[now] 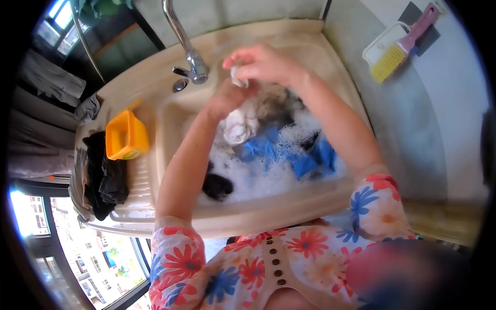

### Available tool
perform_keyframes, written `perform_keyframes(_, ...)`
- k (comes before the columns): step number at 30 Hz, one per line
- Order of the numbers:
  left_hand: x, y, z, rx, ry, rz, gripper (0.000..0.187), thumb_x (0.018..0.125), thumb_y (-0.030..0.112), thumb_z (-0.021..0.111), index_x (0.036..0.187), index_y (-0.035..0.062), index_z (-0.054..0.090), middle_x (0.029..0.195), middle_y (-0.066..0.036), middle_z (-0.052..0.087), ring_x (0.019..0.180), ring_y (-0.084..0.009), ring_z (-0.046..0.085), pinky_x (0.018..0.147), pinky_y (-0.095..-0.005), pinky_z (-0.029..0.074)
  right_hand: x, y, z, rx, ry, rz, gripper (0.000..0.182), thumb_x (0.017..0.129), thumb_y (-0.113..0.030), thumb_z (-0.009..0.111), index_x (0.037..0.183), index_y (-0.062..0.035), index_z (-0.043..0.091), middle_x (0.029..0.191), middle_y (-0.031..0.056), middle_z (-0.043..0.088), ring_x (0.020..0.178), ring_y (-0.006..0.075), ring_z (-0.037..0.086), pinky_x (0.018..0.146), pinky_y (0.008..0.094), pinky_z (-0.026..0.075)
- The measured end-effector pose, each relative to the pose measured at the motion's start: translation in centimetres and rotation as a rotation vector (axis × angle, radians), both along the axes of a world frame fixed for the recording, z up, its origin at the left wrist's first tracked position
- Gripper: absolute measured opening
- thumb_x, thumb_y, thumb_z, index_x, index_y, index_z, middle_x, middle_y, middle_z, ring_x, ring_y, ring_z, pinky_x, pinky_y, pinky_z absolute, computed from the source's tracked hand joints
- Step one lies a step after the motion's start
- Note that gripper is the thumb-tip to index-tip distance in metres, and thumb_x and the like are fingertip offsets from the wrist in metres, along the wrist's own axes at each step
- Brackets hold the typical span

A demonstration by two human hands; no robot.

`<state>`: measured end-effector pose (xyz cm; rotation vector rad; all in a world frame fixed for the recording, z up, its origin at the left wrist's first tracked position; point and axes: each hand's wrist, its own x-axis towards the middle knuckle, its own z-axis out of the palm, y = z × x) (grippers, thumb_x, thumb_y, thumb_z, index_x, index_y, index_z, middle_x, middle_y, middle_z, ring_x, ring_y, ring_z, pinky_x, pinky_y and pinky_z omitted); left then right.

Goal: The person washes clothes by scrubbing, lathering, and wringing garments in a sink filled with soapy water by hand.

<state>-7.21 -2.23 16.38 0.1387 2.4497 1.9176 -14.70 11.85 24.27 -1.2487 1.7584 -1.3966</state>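
Observation:
Above the sudsy basin, my left hand (231,98) and my right hand (261,63) are close together, both on a white cloth (238,77). The upper part of the cloth shows between my right fingers, which are curled and slightly blurred. My left hand grips it lower down, its fingers partly hidden. Just below, a bunched white fabric (241,126) rests in the foam. Blue cloth (305,164) and a black piece (217,186) lie in the soapy water (248,181) of the beige sink (227,219).
A chrome faucet (197,67) rises behind the basin. On the left ledge stand a yellow container (126,135) and dark clothes (103,178). A yellow-bristled brush (388,62) hangs on the right wall. Grey cloths (51,82) hang at far left.

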Motion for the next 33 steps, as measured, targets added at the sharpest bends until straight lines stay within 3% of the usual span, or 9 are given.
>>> perform_keyframes(4, 2.5, -1.2, 3.4, 0.561, -0.222, 0.127, 0.03, 0.083, 0.014, 0.054, 0.109, -0.0002, 0.051, 0.103, -0.009, 0.057, 0.092, -0.0204, 0.055, 0.084, -0.034, 0.044, -3.3, 2.8, -7.2, -0.254, -0.303, 0.042, 0.058, 0.07, -0.009, 0.06, 0.125, -0.0022, 0.04, 0.121, 0.0111, 0.047, 0.116, 0.0189, 0.04, 0.095, 0.0301, 0.034)
perform_keyframes(6, 3.1, 0.1, 6.7, 0.708, -0.178, 0.123, 0.029, 0.085, 0.018, 0.053, 0.105, -0.0015, 0.054, 0.096, -0.008, 0.058, 0.087, -0.0178, 0.055, 0.078, -0.0319, 0.045, -1.5, 2.2, -10.5, 0.187, 0.027, 0.039, 0.06, 0.068, -0.012, 0.062, 0.123, -0.0014, 0.042, 0.118, 0.0108, 0.05, 0.112, 0.0203, 0.044, 0.094, 0.0288, 0.035)
perform_keyframes(11, 3.7, -1.7, 9.7, 0.956, -0.029, 0.172, 0.036, 0.086, 0.025, 0.05, 0.112, -0.0001, 0.05, 0.096, -0.008, 0.056, 0.087, -0.0198, 0.055, 0.08, -0.0342, 0.046, 0.9, 0.4, -14.4, 0.221, -0.31, 0.004, 0.052, 0.065, -0.019, 0.069, 0.112, -0.0006, 0.054, 0.099, 0.0082, 0.061, 0.091, 0.0171, 0.054, 0.082, 0.0274, 0.041)
perform_keyframes(16, 7.6, -6.0, 3.3, 1.106, -0.065, 0.402, 0.035, 0.089, 0.025, 0.044, 0.116, 0.0024, 0.046, 0.11, -0.012, 0.051, 0.1, -0.0281, 0.051, 0.091, -0.0434, 0.04, -5.7, 3.8, -15.1, -0.084, -0.649, -0.352, 0.033, 0.065, -0.018, 0.066, 0.093, -0.0009, 0.06, 0.077, 0.006, 0.059, 0.076, 0.0143, 0.056, 0.06, 0.026, 0.046)
perform_keyframes(19, 7.3, -5.8, -4.9, 1.131, -0.215, 0.662, 0.031, 0.09, 0.023, 0.044, 0.113, 0.0025, 0.048, 0.11, -0.012, 0.051, 0.101, -0.0275, 0.05, 0.09, -0.0428, 0.042, -5.9, 3.3, -14.8, 0.254, -0.488, -0.536, 0.033, 0.069, -0.014, 0.061, 0.099, 0.0003, 0.057, 0.079, 0.0073, 0.059, 0.076, 0.0159, 0.057, 0.055, 0.0278, 0.047)
perform_keyframes(23, 6.1, -3.5, -14.5, 1.143, -0.234, 0.767, 0.028, 0.091, 0.024, 0.043, 0.112, 0.0068, 0.049, 0.109, -0.01, 0.052, 0.1, -0.0262, 0.05, 0.086, -0.0432, 0.044, -3.9, 0.8, -27.8, 0.514, -0.128, -0.66, 0.033, 0.073, -0.013, 0.053, 0.105, -0.0042, 0.056, 0.1, 0.0186, 0.059, 0.092, 0.0293, 0.057, 0.078, 0.033, 0.045)
perform_keyframes(25, 6.1, -3.1, -16.1, 1.245, -0.339, 0.735, 0.029, 0.091, 0.026, 0.041, 0.115, 0.0102, 0.048, 0.114, -0.009, 0.05, 0.105, -0.027, 0.048, 0.089, -0.0443, 0.04, -1.9, 0.4, -26.2, 0.725, 0.209, -0.308, 0.031, 0.075, -0.017, 0.054, 0.102, -0.0027, 0.057, 0.1, 0.0171, 0.059, 0.096, 0.027, 0.056, 0.083, 0.0341, 0.043)
perform_keyframes(29, 6.8, -3.0, -16.1, 1.425, -0.408, 0.773, 0.035, 0.091, 0.034, 0.039, 0.114, 0.0093, 0.049, 0.118, -0.009, 0.049, 0.109, -0.0278, 0.045, 0.091, -0.0452, 0.038, -6.2, 2.1, -23.1, 0.328, -0.622, -0.612, 0.022, 0.075, -0.012, 0.056, 0.093, 0.0003, 0.06, 0.086, 0.0132, 0.062, 0.071, 0.0205, 0.062, 0.056, 0.0303, 0.051)
perform_keyframes(33, 6.6, -2.5, -15.8, 1.536, -0.385, 0.379, 0.044, 0.089, 0.043, 0.038, 0.112, 0.0067, 0.049, 0.114, -0.011, 0.051, 0.104, -0.0235, 0.05, 0.088, -0.0397, 0.041, 1.0, -3.6, -20.6, 0.24, 0.047, -0.182, 0.026, 0.068, -0.021, 0.066, 0.087, -0.0048, 0.062, 0.082, 0.0122, 0.062, 0.076, 0.0206, 0.059, 0.071, 0.0356, 0.047)
